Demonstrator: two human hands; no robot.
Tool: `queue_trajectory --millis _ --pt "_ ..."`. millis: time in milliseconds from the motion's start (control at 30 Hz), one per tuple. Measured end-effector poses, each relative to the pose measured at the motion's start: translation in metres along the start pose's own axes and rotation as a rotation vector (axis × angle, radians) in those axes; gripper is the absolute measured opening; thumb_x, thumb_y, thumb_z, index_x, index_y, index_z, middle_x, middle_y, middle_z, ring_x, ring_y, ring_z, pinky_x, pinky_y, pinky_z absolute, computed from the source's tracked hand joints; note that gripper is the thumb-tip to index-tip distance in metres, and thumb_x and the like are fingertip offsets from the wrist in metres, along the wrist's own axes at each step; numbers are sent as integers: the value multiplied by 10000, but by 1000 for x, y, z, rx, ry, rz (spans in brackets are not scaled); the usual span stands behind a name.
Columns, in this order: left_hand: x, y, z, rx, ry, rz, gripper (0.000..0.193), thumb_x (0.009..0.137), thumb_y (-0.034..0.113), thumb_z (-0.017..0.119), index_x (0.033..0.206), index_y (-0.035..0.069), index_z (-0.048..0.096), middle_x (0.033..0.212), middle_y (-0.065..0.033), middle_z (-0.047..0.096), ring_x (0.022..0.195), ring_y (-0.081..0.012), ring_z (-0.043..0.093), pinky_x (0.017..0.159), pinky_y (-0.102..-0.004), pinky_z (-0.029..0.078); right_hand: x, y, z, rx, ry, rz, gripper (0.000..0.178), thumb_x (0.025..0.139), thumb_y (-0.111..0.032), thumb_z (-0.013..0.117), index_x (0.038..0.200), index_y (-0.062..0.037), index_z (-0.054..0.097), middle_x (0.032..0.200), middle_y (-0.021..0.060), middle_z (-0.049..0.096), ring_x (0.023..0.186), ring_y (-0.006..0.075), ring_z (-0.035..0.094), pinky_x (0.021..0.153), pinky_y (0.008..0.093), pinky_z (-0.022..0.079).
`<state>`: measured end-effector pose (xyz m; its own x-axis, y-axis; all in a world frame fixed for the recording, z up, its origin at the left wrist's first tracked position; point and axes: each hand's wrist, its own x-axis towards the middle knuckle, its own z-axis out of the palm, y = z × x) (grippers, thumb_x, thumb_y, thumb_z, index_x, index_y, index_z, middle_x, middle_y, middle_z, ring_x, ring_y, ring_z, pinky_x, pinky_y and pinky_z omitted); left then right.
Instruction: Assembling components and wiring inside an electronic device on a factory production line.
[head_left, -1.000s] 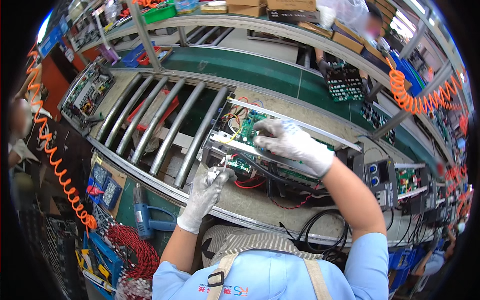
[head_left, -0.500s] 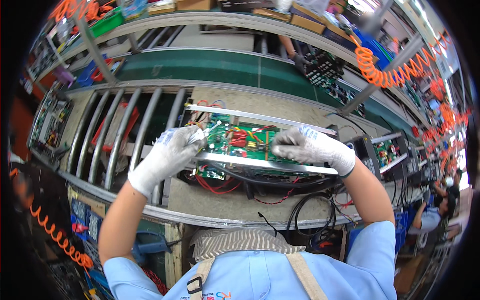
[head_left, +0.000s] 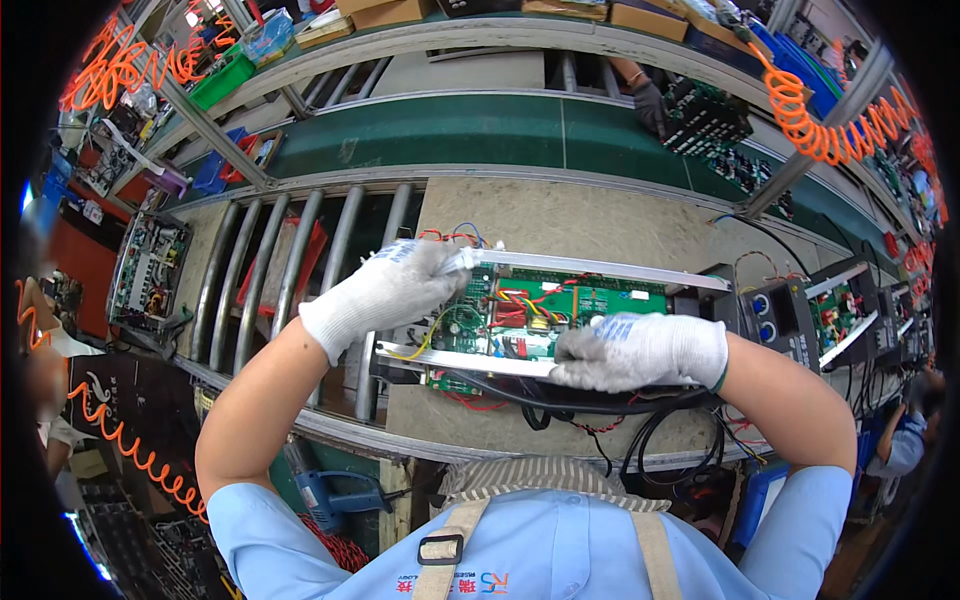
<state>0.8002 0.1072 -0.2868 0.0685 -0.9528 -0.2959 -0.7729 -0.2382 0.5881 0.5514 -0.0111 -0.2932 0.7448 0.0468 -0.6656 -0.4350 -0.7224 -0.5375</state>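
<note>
From my head view, the open chassis (head_left: 620, 271) lies on the bench (head_left: 560, 215), open side up, long axis running left to right, its right end slightly nearer me. My left hand (head_left: 400, 285) has a narrow grip around small white pieces (head_left: 467, 260); my right hand (head_left: 650, 352) curls over the lower rail (head_left: 470, 359), its grip hidden, so I cannot tell. Blue printing marks both gloves (head_left: 345, 312); the shirt (head_left: 540, 545) carries inverted lettering.

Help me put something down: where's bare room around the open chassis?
On the beige board between the open chassis and green strip; on that strip, between the blue bin and the co-worker's glove. Crowded: the chassis's near side, with black cables.
</note>
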Motion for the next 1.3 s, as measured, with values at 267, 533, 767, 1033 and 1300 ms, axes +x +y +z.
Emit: queue_trajectory --millis 267,533,767,1033,1300 --pt "-5 25 -11 -243 -406 -81 261 973 267 556 889 28 618 673 -8 511 630 -103 491 576 -298 432 12 31 8 13 -110 -117 405 1001 -415 457 1085 -36 571 892 177 624 855 326 638 768 390 518" --pt "32 3 6 -379 -869 -112 273 979 318 550 959 53 615 651 32 487 545 -91 455 485 -285 390 -5 14 1 334 52 -38 285 991 -305 516 1064 -46 608 834 114 608 788 237 641 698 329 509" --pt "32 0 3 -579 -946 -219 301 990 330 559 907 47 617 629 68 422 562 -39 396 488 -227 343 -20 23 -1 510 104 -130 255 980 -225 514 1129 -33 590 850 123 619 775 229 647 685 357 508" --pt "7 6 5 -538 -644 -134 235 960 238 615 959 4 627 712 2 538 695 -87 483 630 -285 430 -24 20 6 372 317 -206 421 928 -258 583 1274 -24 532 974 187 654 888 352 649 770 429 525" --pt "-41 -4 12 -246 -161 128 172 860 116 642 1012 44 678 869 -129 663 789 -290 662 686 -357 523 -28 22 28 116 585 -402 362 810 -214 700 1110 -24 630 1053 127 632 904 295 648 725 394 542"
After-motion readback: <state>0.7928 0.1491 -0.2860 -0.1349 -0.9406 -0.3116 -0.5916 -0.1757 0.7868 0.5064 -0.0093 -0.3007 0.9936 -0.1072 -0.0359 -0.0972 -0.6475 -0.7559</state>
